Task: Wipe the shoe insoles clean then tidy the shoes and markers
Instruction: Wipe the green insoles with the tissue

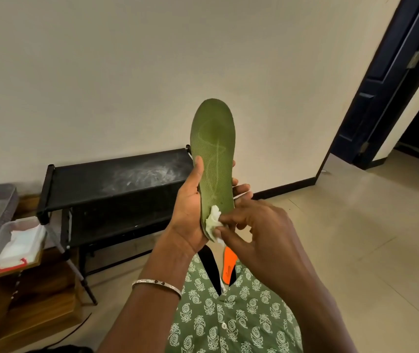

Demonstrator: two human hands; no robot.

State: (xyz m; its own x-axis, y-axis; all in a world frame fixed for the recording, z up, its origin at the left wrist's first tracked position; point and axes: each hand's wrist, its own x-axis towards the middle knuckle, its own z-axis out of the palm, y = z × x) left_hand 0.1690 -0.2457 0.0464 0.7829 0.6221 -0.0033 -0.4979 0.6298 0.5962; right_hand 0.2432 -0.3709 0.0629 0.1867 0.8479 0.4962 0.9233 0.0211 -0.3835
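Note:
A green shoe insole [213,149] stands upright in the middle of the view, toe end up, with faint pale marks on its mesh face. My left hand [190,215] grips its lower half from the left, thumb along the edge and fingertips showing on the right side. My right hand [251,225] pinches a crumpled white wipe [213,220] against the insole's heel end. Below the hands, a black insole [209,263] and an orange insole [228,263] lie on the floor, partly hidden by my green patterned clothing. No shoes or markers are in sight.
A black shoe rack [116,179] with a dusty top shelf stands against the wall behind the insole. At the left, a clear plastic box of white wipes [15,243] sits on a wooden table [25,301]. A dark door [391,80] stands open at the right over tiled floor.

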